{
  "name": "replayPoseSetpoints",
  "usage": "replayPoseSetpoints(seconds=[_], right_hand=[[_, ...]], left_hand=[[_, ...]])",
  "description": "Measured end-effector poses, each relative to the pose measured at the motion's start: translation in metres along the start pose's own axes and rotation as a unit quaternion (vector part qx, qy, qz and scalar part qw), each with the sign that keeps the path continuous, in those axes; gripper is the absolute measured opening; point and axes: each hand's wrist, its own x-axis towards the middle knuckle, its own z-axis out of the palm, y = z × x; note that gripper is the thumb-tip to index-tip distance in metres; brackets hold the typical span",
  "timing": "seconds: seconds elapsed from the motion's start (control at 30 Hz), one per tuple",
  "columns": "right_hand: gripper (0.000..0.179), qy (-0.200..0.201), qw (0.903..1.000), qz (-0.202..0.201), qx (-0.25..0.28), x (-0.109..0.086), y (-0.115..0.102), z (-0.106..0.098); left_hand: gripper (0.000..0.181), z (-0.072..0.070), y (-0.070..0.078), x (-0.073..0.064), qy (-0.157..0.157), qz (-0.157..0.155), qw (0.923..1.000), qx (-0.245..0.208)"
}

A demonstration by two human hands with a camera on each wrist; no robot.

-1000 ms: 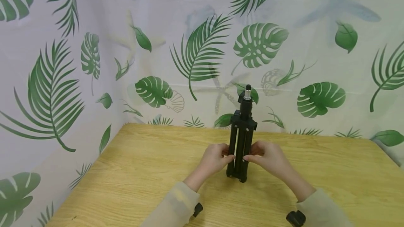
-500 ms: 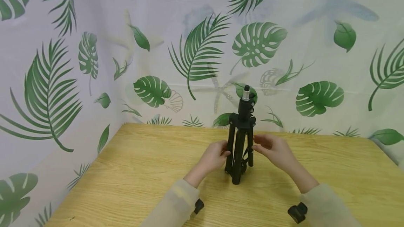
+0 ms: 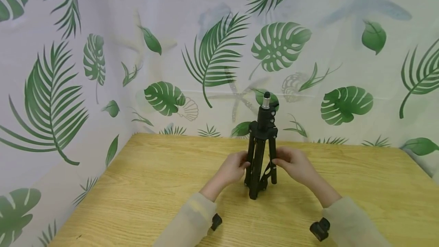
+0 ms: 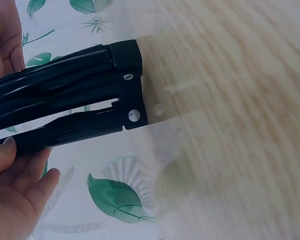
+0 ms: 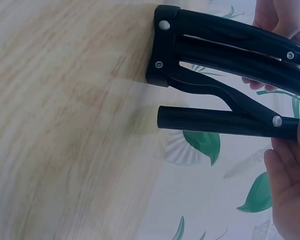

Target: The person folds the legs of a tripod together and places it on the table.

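Note:
A black light stand with a silver-and-black top stud stands nearly upright on the wooden table. Its legs are slightly spread at the bottom. My left hand pinches the left leg with thumb and fingers, and the left wrist view shows this left hand at the leg. On the other side, my right hand pinches the right leg. In the right wrist view that leg stands apart from the lower bracket, joined to it by a slanting brace.
The wooden table reaches back to a white leaf-print curtain, close behind the stand. A similar curtain hangs along the left side. Small black devices hang under both wrists, near the sleeves.
The stand has been turned, so one leg now faces front. Its right leg has swung outward. My right hand came off the stand, then took hold of that leg.

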Motion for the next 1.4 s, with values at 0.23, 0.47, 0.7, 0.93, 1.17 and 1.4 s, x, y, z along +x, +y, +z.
replayPoseSetpoints(seconds=[0.23,0.47,0.7,0.93,1.17,1.4], right_hand=[[0.013,0.019,0.9995,-0.004,-0.023,-0.001,-0.001,0.002],[0.012,0.031,0.9987,-0.008,-0.04,-0.004,-0.003,0.001],[0.013,0.033,0.9983,0.01,-0.046,-0.008,-0.005,0.002],[0.013,0.04,0.9977,0.023,-0.05,-0.011,-0.01,0.007],[0.014,0.039,0.9977,0.016,-0.053,-0.014,-0.016,0.011],[0.015,0.042,0.9976,0.018,-0.052,-0.015,-0.017,0.012]], left_hand=[[0.026,-0.002,-0.006,-0.008,0.026,-0.024,0.9994,0.006],[0.027,-0.01,-0.009,-0.017,0.044,-0.03,0.9969,-0.057],[0.027,-0.01,-0.005,-0.019,0.03,-0.036,0.9939,-0.1],[0.024,-0.005,0.0,-0.019,0.036,-0.029,0.9965,-0.07],[0.021,-0.002,0.002,-0.02,0.072,-0.021,0.9967,-0.031],[0.018,-0.001,0.003,-0.018,0.075,-0.009,0.9966,-0.034]])
